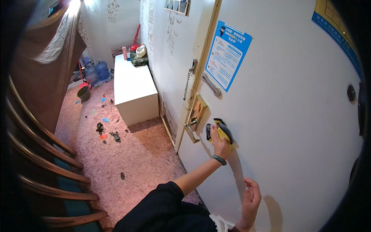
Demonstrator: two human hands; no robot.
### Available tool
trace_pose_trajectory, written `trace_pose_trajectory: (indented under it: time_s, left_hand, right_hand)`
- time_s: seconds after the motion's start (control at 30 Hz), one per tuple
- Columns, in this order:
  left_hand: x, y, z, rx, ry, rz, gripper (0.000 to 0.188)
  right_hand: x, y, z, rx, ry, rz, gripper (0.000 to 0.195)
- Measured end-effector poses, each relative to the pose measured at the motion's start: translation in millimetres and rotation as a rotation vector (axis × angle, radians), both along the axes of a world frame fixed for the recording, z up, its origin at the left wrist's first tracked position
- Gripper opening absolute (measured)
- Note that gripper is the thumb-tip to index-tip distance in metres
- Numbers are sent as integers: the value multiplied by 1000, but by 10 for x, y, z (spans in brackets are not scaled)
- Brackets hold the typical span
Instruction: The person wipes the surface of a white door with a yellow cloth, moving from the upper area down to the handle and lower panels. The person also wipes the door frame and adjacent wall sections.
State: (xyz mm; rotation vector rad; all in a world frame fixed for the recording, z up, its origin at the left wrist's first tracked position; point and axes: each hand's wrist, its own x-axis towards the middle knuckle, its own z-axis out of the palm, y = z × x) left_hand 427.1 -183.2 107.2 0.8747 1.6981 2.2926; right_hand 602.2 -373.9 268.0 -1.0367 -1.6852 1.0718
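My left hand [220, 143] presses a grey and yellow cloth [225, 132] against the white door [278, 121], a little right of the brass lever handle [192, 132]. The cloth is bunched, with a black edge at its top. A dark bangle [219, 159] circles the left wrist. Lower right, my right hand [251, 197] is raised in front of the door with its fingers slightly bent and close together, and no object shows in it. Above the lever, a grey pull handle [212, 85] is fixed beside a blue and white poster [228, 55].
A door chain [187, 85] hangs at the frame. The white cabinet [136, 82] stands by the wall. Small dark and coloured items, including a blue piece [105, 120], lie scattered on the pink carpet [101, 162]. Curved wooden slats [55, 171] rise at the left, near a dark bucket [83, 93].
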Motion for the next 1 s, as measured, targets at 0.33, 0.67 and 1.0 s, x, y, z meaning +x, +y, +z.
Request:
trace_pose_trajectory:
  time_s: [0.33, 0.67, 1.0]
  left_hand:
    - [415, -350, 1264, 175, 395, -60, 64]
    - [1385, -876, 1263, 364, 859, -161, 50]
    - [1414, -844, 1364, 462, 967, -137, 55]
  right_hand:
    - [353, -97, -80, 54, -8, -48, 29]
    - [853, -135, -48, 97, 31, 30, 28]
    - [1300, -287, -18, 126, 207, -155, 27]
